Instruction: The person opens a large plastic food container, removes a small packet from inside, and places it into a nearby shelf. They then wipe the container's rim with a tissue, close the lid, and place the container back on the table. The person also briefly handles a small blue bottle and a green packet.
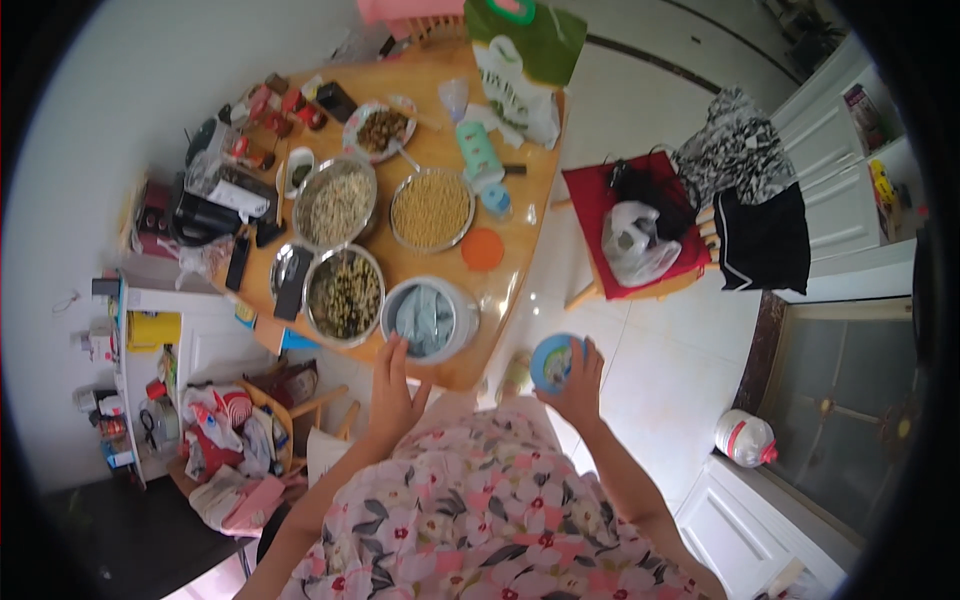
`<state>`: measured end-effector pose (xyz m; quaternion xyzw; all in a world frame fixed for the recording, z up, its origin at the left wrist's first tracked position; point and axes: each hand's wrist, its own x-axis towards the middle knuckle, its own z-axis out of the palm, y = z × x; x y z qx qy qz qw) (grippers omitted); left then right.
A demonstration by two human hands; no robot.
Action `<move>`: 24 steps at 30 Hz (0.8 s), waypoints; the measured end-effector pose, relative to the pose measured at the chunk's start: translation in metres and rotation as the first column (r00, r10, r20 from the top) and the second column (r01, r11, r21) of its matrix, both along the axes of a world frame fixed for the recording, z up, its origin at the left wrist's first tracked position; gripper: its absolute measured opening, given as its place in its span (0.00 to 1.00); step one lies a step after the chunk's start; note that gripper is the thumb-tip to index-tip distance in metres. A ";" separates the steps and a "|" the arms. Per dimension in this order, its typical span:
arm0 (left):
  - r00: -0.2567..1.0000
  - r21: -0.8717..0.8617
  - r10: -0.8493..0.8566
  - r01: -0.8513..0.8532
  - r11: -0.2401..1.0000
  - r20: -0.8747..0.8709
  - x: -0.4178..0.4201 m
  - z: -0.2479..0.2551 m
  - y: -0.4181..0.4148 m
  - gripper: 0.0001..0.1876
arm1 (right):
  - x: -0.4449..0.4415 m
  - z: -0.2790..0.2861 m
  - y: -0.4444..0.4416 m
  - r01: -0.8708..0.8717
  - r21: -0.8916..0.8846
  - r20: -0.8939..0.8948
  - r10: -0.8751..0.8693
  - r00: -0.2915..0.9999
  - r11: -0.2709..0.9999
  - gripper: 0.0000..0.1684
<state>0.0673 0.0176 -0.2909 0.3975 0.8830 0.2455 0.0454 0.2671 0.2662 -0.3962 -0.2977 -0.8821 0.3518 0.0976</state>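
A white round tub (466, 330) stands at the near corner of the wooden table. Crumpled grey-blue plastic film (424, 319) shows inside it. The fingertips of my left hand (397, 390) are at the tub's near left rim, with the thumb spread apart and nothing held. Out to the right, beyond the table edge, my right hand (581, 386) grips a round blue lid (551, 364) with a picture on top. Left of the tub sits a steel bowl of mixed green and pale food (345, 295).
Behind are a steel bowl of yellow grains or beans (433, 209), a larger bowl of pale grains (335, 210) and an orange disc (481, 250). A chair with a red cover (589, 195) holds a plastic bag (641, 244). A large bottle (742, 439) lies at right.
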 end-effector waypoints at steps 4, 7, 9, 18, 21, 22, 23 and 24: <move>0.999 -0.094 -0.043 0.041 0.995 -0.021 0.000 -0.006 -0.006 0.37 | -0.016 0.024 0.000 -0.006 -0.023 -0.068 0.005 0.998 1.000 0.67; 0.994 -0.121 -0.100 0.095 0.988 -0.034 -0.007 0.002 0.001 0.33 | -0.029 0.050 0.000 -0.018 -0.015 -0.119 0.016 0.993 1.000 0.67; 0.991 -0.103 -0.122 0.116 0.988 -0.050 -0.011 0.006 0.003 0.30 | -0.038 0.074 -0.003 -0.043 0.012 -0.148 0.045 0.988 0.999 0.67; 0.958 -0.005 -0.285 0.285 0.959 -0.036 -0.048 -0.007 -0.001 0.17 | -0.112 0.152 -0.036 -0.214 0.032 -0.157 0.217 0.963 0.976 0.66; 0.936 -0.010 -0.353 0.353 0.936 0.004 -0.057 -0.012 -0.003 0.13 | -0.143 0.162 -0.043 -0.373 0.023 -0.175 0.371 0.912 0.928 0.63; 0.918 -0.018 -0.397 0.397 0.918 0.004 -0.063 -0.014 -0.003 0.13 | -0.152 0.163 -0.044 -0.428 0.035 -0.175 0.427 0.887 0.903 0.62; 0.898 -0.025 -0.440 0.440 0.897 0.005 -0.070 -0.015 -0.004 0.13 | -0.160 0.163 -0.045 -0.481 0.046 -0.175 0.482 0.859 0.875 0.62; 0.856 -0.083 -0.517 0.516 0.853 0.002 -0.080 -0.010 -0.003 0.14 | -0.166 0.162 -0.047 -0.502 0.044 -0.157 0.502 0.851 0.864 0.62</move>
